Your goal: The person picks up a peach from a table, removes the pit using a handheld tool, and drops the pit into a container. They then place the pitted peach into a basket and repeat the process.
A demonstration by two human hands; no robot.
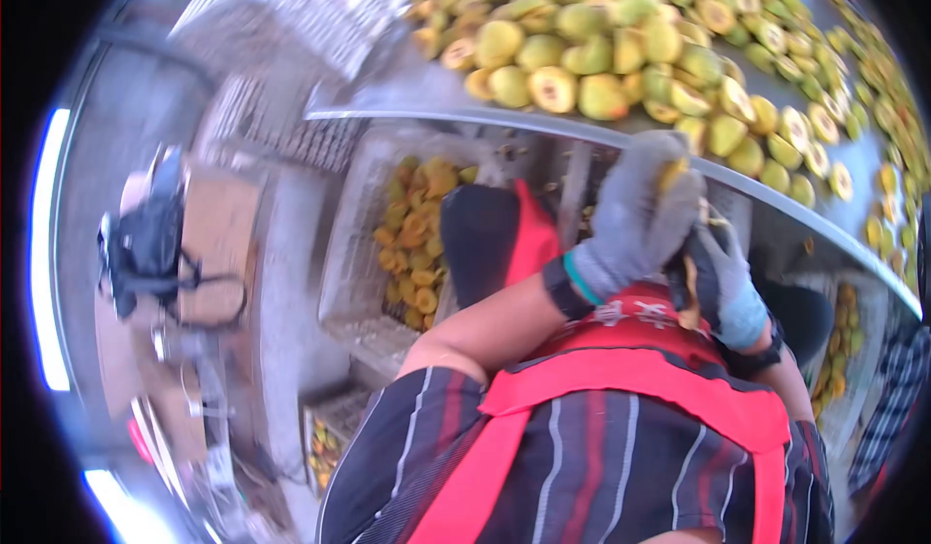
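Observation:
My left hand [640,214], in a grey work glove, is raised in front of my chest with its fingers closed around a piece of yellow fruit [671,174]. Only a small part of that fruit shows between the fingers. Close beside it, my right hand [729,287], gloved in grey and dark, is closed too. What it grips is hidden. A thin tan strip [690,297] hangs below, between the two hands. Just beyond the hands, a metal table [465,114] carries a heap of halved yellow-green fruit [601,59], some with brown cores showing.
A crate of cut orange-yellow fruit [417,234] stands on the left below the table edge. Another crate with fruit [842,340] is at right. A black bag [145,253] lies on cardboard at far left. A checked sleeve [892,399] of another person shows at right.

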